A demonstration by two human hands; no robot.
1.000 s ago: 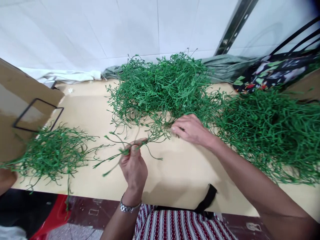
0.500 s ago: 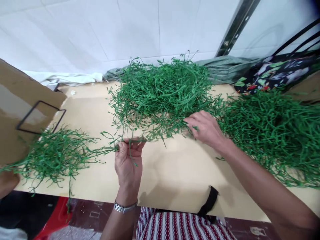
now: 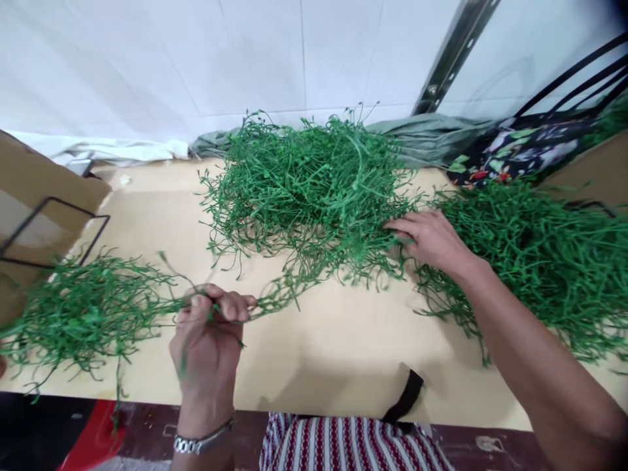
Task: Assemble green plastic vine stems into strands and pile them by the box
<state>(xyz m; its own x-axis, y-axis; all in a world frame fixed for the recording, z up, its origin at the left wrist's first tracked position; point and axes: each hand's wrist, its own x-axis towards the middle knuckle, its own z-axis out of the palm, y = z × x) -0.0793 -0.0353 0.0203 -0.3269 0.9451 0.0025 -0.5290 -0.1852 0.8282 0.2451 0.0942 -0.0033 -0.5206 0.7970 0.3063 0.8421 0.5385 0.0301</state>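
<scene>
Thin green plastic-looking stems lie in a large central pile point(image 3: 304, 176), with another heap point(image 3: 534, 255) on the right and a smaller one point(image 3: 83, 314) on the left. My left hand point(image 3: 209, 340), with a metal watch on the wrist, is closed around a few green stems beside the left pile; some stick out to both sides of its fingers. At the lower right edge of the central pile is my right hand point(image 3: 432, 242), its fingertips in among the stems. Whether it grips any is hidden.
A cardboard box point(image 3: 53, 196) with a black wire frame point(image 3: 63, 204) stands at the left. Dark floral fabric point(image 3: 515, 154) lies at the back right. A black strap point(image 3: 406, 396) rests on the table's front edge. White tiled wall rises behind.
My left hand has moved left and toward me with its stems, its fingers more curled. My right hand has shifted right along the pile. The view has shifted slightly.
</scene>
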